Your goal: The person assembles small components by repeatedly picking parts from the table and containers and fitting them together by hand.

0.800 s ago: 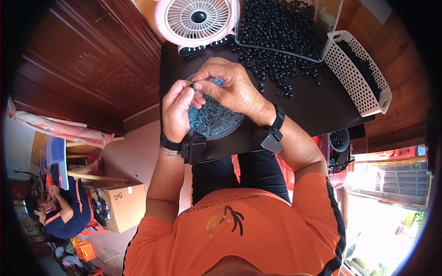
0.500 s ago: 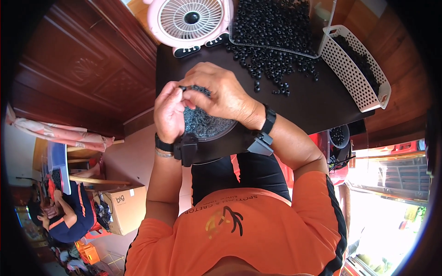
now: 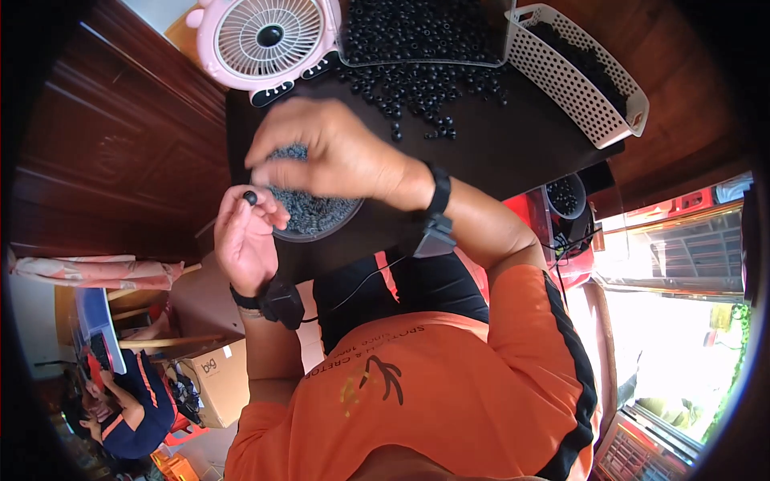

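Note:
My left hand (image 3: 245,244) is raised palm-up at the left of the dark table, closed on a small round black bead-like piece (image 3: 250,197) between its fingertips. Just above it hovers my right hand (image 3: 333,152), its fingers curved and smeared by motion; whether they hold anything cannot be made out. Beneath both hands sits a round clear dish (image 3: 309,239) filled with many tiny dark grey glinting pieces (image 3: 311,215), too small to name. Part of the dish is hidden by my right hand and fingers.
Black ring-like pieces (image 3: 425,92) spill from a clear bin (image 3: 425,63) at the back of the dark table (image 3: 513,160). A pink fan (image 3: 269,36) stands back left, a white perforated basket (image 3: 573,88) at right. A co-worker (image 3: 132,401) sits far left.
My hands were together at the black piece and are now apart. The left keeps it, while the right has drawn away, blurred. The whole view has shifted, moving the table leftward.

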Demonstrator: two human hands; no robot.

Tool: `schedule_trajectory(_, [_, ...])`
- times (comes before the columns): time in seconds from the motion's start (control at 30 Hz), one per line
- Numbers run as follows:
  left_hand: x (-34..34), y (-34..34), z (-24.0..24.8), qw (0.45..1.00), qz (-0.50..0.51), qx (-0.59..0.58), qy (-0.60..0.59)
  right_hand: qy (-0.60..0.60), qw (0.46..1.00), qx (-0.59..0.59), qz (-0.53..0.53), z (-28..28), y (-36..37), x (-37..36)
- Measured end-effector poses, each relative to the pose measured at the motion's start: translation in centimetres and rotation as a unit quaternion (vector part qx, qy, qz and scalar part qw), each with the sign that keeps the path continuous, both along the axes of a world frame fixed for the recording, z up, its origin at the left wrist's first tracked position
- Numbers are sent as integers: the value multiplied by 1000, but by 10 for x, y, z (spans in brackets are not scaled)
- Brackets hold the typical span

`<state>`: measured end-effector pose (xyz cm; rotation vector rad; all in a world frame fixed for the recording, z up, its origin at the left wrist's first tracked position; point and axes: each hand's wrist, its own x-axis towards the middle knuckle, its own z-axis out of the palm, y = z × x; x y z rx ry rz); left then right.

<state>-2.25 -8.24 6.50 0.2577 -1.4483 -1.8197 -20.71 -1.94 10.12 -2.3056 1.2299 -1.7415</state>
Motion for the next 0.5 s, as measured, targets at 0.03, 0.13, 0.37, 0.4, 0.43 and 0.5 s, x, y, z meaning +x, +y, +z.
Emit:
schedule_trajectory(0.03, [4, 2, -3, 1000, 6, 2, -6, -150, 985, 60, 54, 8, 5, -7])
schedule_trajectory(0.13, [23, 17, -16, 999, -21, 26, 11, -341, 936, 79, 43, 33, 28, -35])
schedule_trajectory(0.37, [39, 37, -54, 998, -23, 41, -38, -273, 922, 243, -127, -25, 80, -74])
schedule_trajectory(0.4, [39, 38, -56, 998, -19, 34, -40, -272, 922, 246, -126, -36, 85, -75])
schedule_trajectory(0.43, [39, 38, -57, 998, -17, 36, -40, -215, 913, 290, -189, -45, 92, -73])
schedule_trajectory(0.5, [34, 36, -60, 999, -16, 36, -29, -156, 895, 330, -255, -61, 99, -70])
